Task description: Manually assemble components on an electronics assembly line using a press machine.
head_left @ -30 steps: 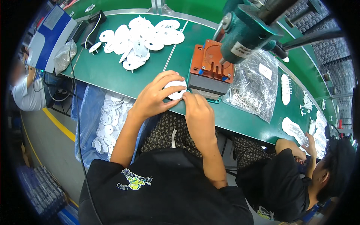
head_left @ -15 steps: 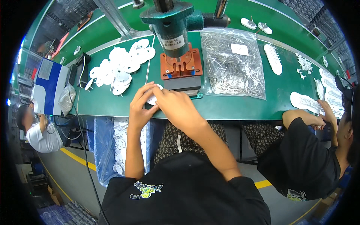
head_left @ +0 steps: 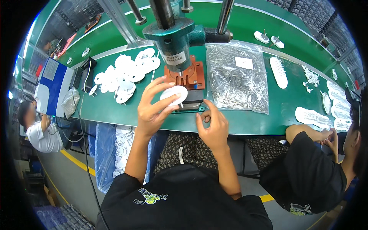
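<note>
My left hand (head_left: 148, 115) grips a white round disc (head_left: 175, 93) by its edge, tilted, in front of the press. A short thin pin pokes out below the disc. My right hand (head_left: 215, 130) is at the front of the press base, holding nothing I can see, its thumb and index finger apart and the other fingers curled. The green press head (head_left: 172, 42) stands over an orange slotted fixture (head_left: 198, 74) on a dark block (head_left: 195, 96). To the left lies a pile of white discs (head_left: 122, 69), some with pins.
Right of the press lies a clear bag of metal pins (head_left: 237, 88). A blue-lined bin (head_left: 105, 153) of white parts stands below the table's front edge. A co-worker (head_left: 306, 168) sits at the right by white sole-shaped parts (head_left: 312, 117). A black cable (head_left: 88, 165) hangs at left.
My hands were together over a disc at the table edge. Now the left has lifted the disc toward the press, and the right has come away to the right.
</note>
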Action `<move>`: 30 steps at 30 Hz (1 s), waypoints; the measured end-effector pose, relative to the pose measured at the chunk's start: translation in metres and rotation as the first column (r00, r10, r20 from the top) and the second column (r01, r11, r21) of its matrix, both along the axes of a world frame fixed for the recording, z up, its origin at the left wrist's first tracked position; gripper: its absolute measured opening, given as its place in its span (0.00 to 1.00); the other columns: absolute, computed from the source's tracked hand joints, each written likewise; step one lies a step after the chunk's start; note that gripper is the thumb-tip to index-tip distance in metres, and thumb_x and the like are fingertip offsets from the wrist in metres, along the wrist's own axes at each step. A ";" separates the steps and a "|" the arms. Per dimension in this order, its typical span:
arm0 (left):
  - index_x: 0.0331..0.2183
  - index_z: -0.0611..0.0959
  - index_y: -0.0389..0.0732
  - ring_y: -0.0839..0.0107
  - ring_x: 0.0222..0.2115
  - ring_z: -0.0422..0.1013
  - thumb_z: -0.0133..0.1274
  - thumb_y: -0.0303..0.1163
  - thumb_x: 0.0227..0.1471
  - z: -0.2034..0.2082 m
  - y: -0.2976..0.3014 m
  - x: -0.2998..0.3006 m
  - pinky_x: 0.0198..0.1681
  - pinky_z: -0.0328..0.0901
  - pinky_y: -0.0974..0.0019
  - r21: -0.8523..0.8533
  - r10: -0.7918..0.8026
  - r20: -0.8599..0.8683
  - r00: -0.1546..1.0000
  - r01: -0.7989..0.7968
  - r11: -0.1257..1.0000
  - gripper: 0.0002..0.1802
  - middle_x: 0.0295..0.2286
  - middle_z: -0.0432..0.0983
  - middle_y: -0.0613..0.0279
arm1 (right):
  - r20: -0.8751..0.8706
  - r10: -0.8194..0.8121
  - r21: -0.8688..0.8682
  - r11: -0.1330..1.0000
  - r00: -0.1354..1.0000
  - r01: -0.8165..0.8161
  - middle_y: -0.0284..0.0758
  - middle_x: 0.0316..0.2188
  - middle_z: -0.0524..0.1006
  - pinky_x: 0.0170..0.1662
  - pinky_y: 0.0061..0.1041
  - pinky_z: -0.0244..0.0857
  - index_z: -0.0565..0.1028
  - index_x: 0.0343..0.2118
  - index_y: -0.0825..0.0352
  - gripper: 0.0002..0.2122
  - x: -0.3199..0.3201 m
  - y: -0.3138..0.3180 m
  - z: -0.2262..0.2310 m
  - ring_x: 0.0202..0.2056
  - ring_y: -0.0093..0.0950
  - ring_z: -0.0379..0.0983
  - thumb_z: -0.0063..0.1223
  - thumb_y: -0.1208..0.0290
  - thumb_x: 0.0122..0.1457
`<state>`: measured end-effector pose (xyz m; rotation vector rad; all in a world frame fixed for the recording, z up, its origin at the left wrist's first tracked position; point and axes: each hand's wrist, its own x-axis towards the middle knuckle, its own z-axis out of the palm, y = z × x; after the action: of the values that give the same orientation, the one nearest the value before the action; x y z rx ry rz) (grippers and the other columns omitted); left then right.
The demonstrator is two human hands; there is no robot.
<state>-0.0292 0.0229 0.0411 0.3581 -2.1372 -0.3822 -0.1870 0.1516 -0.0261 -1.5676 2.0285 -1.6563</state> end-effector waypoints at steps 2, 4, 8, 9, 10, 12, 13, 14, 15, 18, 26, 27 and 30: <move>0.39 0.87 0.44 0.52 0.48 0.72 0.67 0.29 0.38 0.004 -0.002 -0.013 0.50 0.68 0.52 -0.088 0.049 0.061 0.997 -0.043 0.995 0.20 0.42 0.77 0.56 | 0.003 0.002 -0.014 1.000 1.000 -0.002 0.29 0.20 0.72 0.31 0.28 0.64 0.74 0.51 0.68 0.22 -0.002 0.002 -0.001 0.22 0.27 0.67 0.61 0.78 0.51; 0.38 0.87 0.43 0.55 0.43 0.73 0.67 0.31 0.38 -0.001 -0.006 -0.020 0.49 0.68 0.52 -0.133 0.071 0.051 0.996 -0.063 0.989 0.19 0.39 0.78 0.58 | 0.020 0.032 0.000 0.999 0.999 -0.032 0.30 0.20 0.73 0.31 0.29 0.64 0.74 0.51 0.68 0.22 -0.003 0.004 -0.001 0.23 0.28 0.68 0.61 0.78 0.51; 0.36 0.87 0.39 0.59 0.37 0.76 0.66 0.35 0.39 -0.007 -0.007 -0.016 0.47 0.69 0.51 -0.187 -0.064 -0.053 0.997 0.053 0.981 0.18 0.33 0.79 0.60 | 0.044 0.039 0.026 0.999 0.998 -0.040 0.30 0.20 0.73 0.32 0.29 0.65 0.73 0.51 0.68 0.22 -0.005 0.005 0.002 0.24 0.29 0.69 0.61 0.78 0.51; 0.35 0.87 0.39 0.59 0.37 0.76 0.66 0.36 0.40 -0.007 -0.003 -0.015 0.47 0.70 0.51 -0.193 -0.063 -0.096 0.993 0.044 0.980 0.18 0.33 0.79 0.59 | 0.040 0.031 0.022 0.999 0.999 -0.032 0.30 0.20 0.73 0.32 0.29 0.65 0.73 0.51 0.68 0.22 -0.005 0.005 0.002 0.24 0.29 0.69 0.61 0.78 0.51; 0.34 0.87 0.38 0.60 0.37 0.76 0.66 0.37 0.41 -0.006 -0.003 -0.014 0.46 0.70 0.51 -0.199 -0.062 -0.140 0.988 0.033 0.980 0.17 0.33 0.80 0.58 | 0.020 0.029 0.017 0.999 0.999 -0.029 0.30 0.20 0.73 0.32 0.29 0.65 0.73 0.52 0.68 0.22 -0.004 0.006 0.001 0.24 0.29 0.69 0.61 0.78 0.51; 0.35 0.86 0.38 0.56 0.40 0.76 0.66 0.37 0.44 -0.006 -0.008 -0.017 0.50 0.68 0.49 -0.213 -0.013 -0.098 0.995 -0.008 0.977 0.17 0.35 0.79 0.55 | -0.003 0.031 0.013 0.999 1.000 -0.031 0.30 0.20 0.73 0.32 0.29 0.65 0.73 0.52 0.68 0.22 -0.003 0.006 0.000 0.24 0.29 0.70 0.61 0.78 0.51; 0.37 0.85 0.37 0.54 0.43 0.75 0.66 0.36 0.44 -0.003 -0.014 -0.025 0.53 0.67 0.49 -0.195 0.078 0.017 0.997 -0.073 0.978 0.18 0.37 0.79 0.53 | -0.004 0.026 0.013 1.000 1.000 -0.026 0.30 0.20 0.73 0.32 0.29 0.65 0.73 0.52 0.69 0.22 -0.003 0.005 0.000 0.24 0.29 0.70 0.61 0.78 0.51; 0.39 0.84 0.36 0.51 0.45 0.74 0.65 0.36 0.45 -0.002 -0.018 -0.031 0.55 0.65 0.48 -0.184 0.165 0.132 0.977 -0.140 0.973 0.19 0.39 0.78 0.51 | -0.005 0.022 0.013 1.000 1.000 -0.022 0.30 0.20 0.73 0.32 0.29 0.65 0.73 0.52 0.69 0.22 -0.003 0.004 -0.001 0.24 0.29 0.70 0.61 0.78 0.51; 0.41 0.82 0.34 0.46 0.50 0.69 0.66 0.36 0.45 -0.004 -0.018 -0.033 0.60 0.59 0.45 -0.043 0.152 0.159 0.975 -0.147 0.988 0.22 0.44 0.76 0.48 | -0.010 0.025 0.012 1.000 1.000 -0.025 0.30 0.20 0.73 0.32 0.29 0.65 0.73 0.52 0.69 0.22 -0.003 0.003 -0.002 0.24 0.29 0.70 0.61 0.78 0.51; 0.41 0.80 0.33 0.45 0.54 0.66 0.67 0.39 0.44 0.014 -0.017 -0.037 0.62 0.57 0.44 -0.063 0.141 0.230 0.963 -0.129 0.990 0.25 0.47 0.73 0.46 | -0.010 0.020 0.031 0.999 1.000 -0.020 0.30 0.20 0.73 0.32 0.30 0.65 0.73 0.52 0.69 0.23 -0.004 0.003 -0.002 0.24 0.29 0.70 0.61 0.78 0.51; 0.48 0.77 0.35 0.42 0.56 0.63 0.66 0.42 0.47 0.006 -0.019 -0.043 0.62 0.57 0.47 0.005 0.128 0.175 0.976 -0.131 0.991 0.31 0.53 0.69 0.44 | 0.040 -0.014 -0.353 0.935 0.999 0.027 0.33 0.24 0.78 0.28 0.24 0.66 0.71 0.53 0.73 0.24 -0.011 -0.009 0.045 0.23 0.25 0.70 0.61 0.82 0.50; 0.50 0.76 0.35 0.42 0.56 0.63 0.66 0.42 0.46 0.001 -0.020 -0.046 0.62 0.57 0.47 0.060 0.135 0.177 0.975 -0.148 0.987 0.32 0.53 0.69 0.44 | -0.105 -0.078 -0.489 0.872 0.991 0.017 0.35 0.27 0.79 0.28 0.23 0.66 0.70 0.54 0.75 0.25 -0.024 -0.014 0.073 0.25 0.24 0.71 0.60 0.82 0.50; 0.53 0.75 0.38 0.44 0.54 0.65 0.67 0.41 0.46 0.010 -0.025 -0.043 0.58 0.61 0.50 0.076 0.140 0.167 0.976 -0.154 0.985 0.35 0.53 0.68 0.45 | -0.264 -0.213 -0.767 0.638 0.941 -0.071 0.46 0.53 0.71 0.46 0.31 0.65 0.64 0.60 0.75 0.31 -0.050 -0.051 0.190 0.45 0.35 0.69 0.63 0.76 0.52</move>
<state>-0.0727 -0.0026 0.0507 0.6133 -2.2385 -0.3742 -0.2366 0.1006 0.1639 -2.1413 1.5427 -2.6963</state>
